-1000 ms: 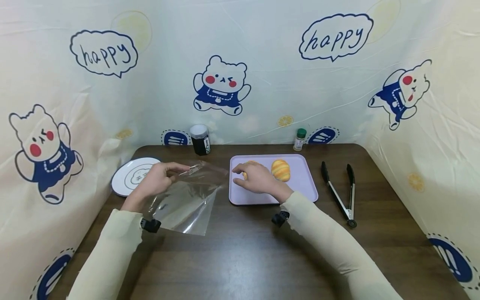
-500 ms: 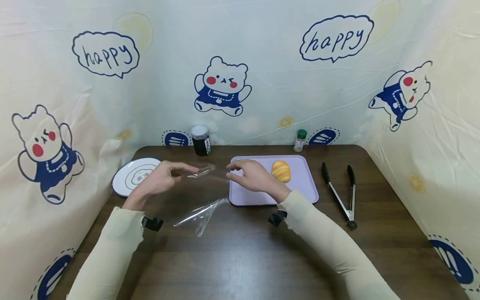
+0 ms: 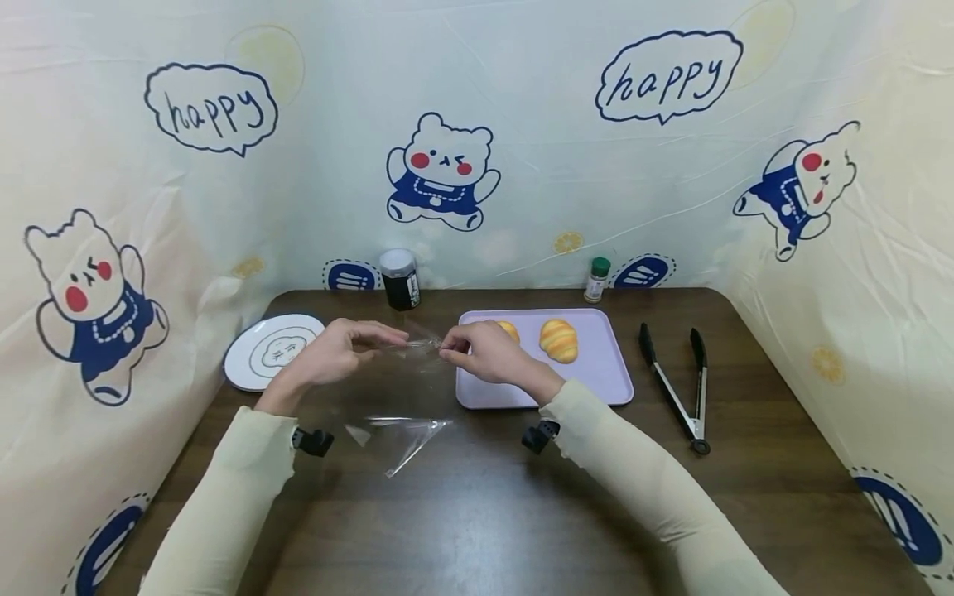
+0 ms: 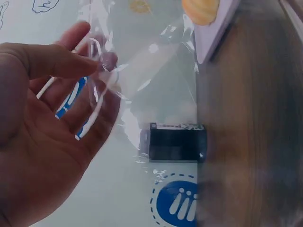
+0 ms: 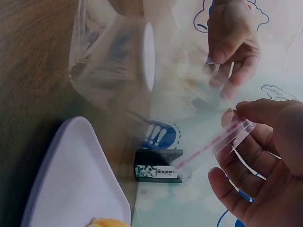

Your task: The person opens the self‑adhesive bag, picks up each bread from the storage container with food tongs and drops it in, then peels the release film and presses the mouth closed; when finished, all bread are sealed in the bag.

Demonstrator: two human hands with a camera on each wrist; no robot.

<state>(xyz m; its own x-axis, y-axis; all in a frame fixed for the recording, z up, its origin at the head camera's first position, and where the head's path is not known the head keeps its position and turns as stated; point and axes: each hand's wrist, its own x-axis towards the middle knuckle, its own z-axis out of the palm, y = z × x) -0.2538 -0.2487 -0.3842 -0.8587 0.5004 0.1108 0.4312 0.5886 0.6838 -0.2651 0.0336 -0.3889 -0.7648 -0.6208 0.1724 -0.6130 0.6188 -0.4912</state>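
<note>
A clear plastic bag [image 3: 408, 424] hangs upright between the two hands above the middle of the table. The left hand [image 3: 333, 352] pinches one corner of its upper edge between thumb and fingers. At the opposite upper corner, the right hand [image 3: 488, 352] pinches the film with thumb and forefinger; a strip with a pinkish-red line [image 5: 210, 150] runs from that grip in the right wrist view. Behind the right hand lies a lilac tray [image 3: 599, 377] bearing two striped yellow bread rolls, one roll [image 3: 559, 341] in full sight and another roll [image 3: 510, 329] partly hidden by the hand.
A white plate [image 3: 242, 358] with a printed drawing lies left of the left hand. Along the back stand a black jar [image 3: 402, 290] with a pale lid and a small green-capped bottle [image 3: 595, 285]. Spread tongs [image 3: 697, 406] rest right of the tray.
The right hand has moved left from over the tray and now pinches the bag's edge. The left hand has shifted slightly right, and the bag has swung from lying broad and flat to hanging between the hands.
</note>
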